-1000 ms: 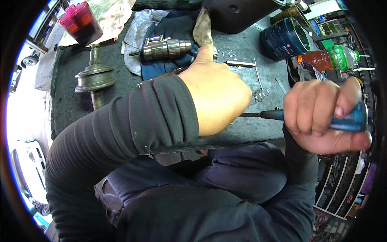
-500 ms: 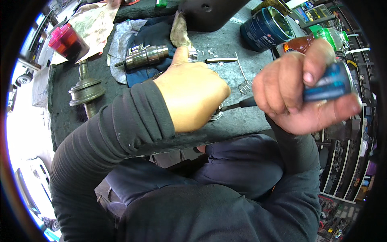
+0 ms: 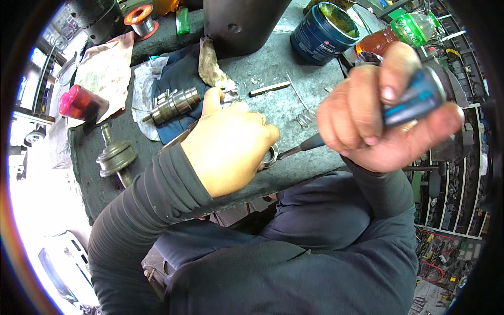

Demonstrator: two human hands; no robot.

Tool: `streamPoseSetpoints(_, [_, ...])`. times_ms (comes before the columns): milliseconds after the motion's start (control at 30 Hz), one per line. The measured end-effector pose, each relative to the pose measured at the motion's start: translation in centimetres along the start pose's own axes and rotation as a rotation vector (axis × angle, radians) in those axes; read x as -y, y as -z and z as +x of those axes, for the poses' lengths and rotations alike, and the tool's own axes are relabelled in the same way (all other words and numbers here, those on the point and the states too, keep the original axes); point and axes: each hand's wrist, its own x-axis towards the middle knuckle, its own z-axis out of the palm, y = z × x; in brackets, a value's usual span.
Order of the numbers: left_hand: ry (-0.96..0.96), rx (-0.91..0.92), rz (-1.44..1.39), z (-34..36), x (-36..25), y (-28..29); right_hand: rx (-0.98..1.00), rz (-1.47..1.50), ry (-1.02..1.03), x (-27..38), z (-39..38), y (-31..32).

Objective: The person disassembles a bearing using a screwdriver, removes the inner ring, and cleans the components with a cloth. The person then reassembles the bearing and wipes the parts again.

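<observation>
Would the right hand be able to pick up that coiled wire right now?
Probably not straight away: the coiled wire lies nearby with nothing seen on top, but the right hand is wrapped around a blue-handled screwdriver.

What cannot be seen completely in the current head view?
Head view:
Silvery metal ring: left side hidden by the bare left hand.
Blue translucent screwdriver handle: partly covered by the bare right hand.
Large dark brown curved object: top cut off by the upper edge.

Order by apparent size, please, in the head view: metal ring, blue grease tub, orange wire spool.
1. blue grease tub
2. orange wire spool
3. metal ring, partly hidden by the left hand
</observation>
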Motion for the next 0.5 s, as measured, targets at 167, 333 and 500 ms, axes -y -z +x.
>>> streamPoseSetpoints(167, [0.017,0.015,0.019,0.0,-0.2,0.1,-0.083,-0.037,0.03,0.4,-0.7,-0.6])
streamPoseSetpoints(333, [0.026,0.053,-0.002,0.1,-0.2,0.4,-0.103,-0.073,0.026,0.0,-1.3,-0.3])
streamPoseSetpoints(500, [0.012,0.067,0.043,0.1,-0.3,0.5,-0.133,-0.07,0.005,0.1,-1.6,-0.2])
